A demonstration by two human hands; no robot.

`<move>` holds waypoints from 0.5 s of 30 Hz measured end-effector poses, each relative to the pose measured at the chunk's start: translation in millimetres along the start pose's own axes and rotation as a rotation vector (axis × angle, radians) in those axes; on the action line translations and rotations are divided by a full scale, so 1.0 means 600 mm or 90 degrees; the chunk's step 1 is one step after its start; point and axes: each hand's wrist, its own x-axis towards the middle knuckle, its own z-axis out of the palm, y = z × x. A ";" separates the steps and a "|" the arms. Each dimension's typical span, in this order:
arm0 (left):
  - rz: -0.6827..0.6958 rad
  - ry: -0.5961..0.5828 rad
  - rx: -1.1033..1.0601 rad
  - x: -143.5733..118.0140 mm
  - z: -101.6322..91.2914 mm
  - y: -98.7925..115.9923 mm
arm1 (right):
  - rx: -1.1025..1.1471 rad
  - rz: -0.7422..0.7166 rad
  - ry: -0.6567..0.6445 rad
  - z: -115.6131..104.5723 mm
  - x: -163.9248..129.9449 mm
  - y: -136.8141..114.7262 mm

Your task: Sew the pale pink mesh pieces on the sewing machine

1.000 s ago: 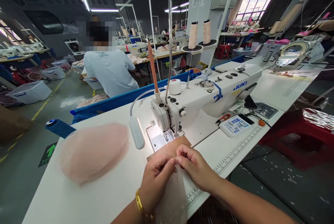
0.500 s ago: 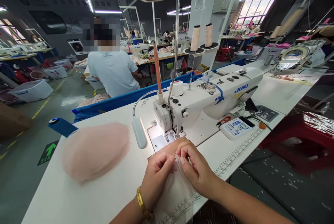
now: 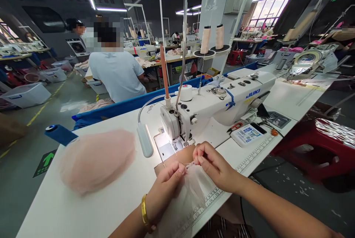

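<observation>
A pale pink mesh pile (image 3: 95,160) lies at the left of the white table (image 3: 83,208), well apart from the sheer white fabric piece (image 3: 188,193) at the near edge. The left hand (image 3: 163,190) and right hand (image 3: 213,166) each pinch its upper edge, fingers closed, near the white sewing machine (image 3: 216,105). Far left, a person in a light shirt (image 3: 116,73) sits among other workstations.
</observation>
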 end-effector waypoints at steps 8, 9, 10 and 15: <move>-0.059 -0.159 0.039 -0.008 -0.004 0.010 | -0.150 -0.092 -0.240 0.000 -0.006 -0.032; -0.093 -0.186 0.036 -0.009 -0.005 0.009 | -0.247 -0.105 -0.267 -0.012 0.002 -0.027; -0.125 -0.206 0.031 -0.009 -0.006 0.008 | -0.321 -0.090 -0.275 -0.027 0.013 -0.018; -0.147 -0.181 0.011 -0.008 -0.008 0.001 | -0.463 0.104 -0.072 -0.113 0.053 0.031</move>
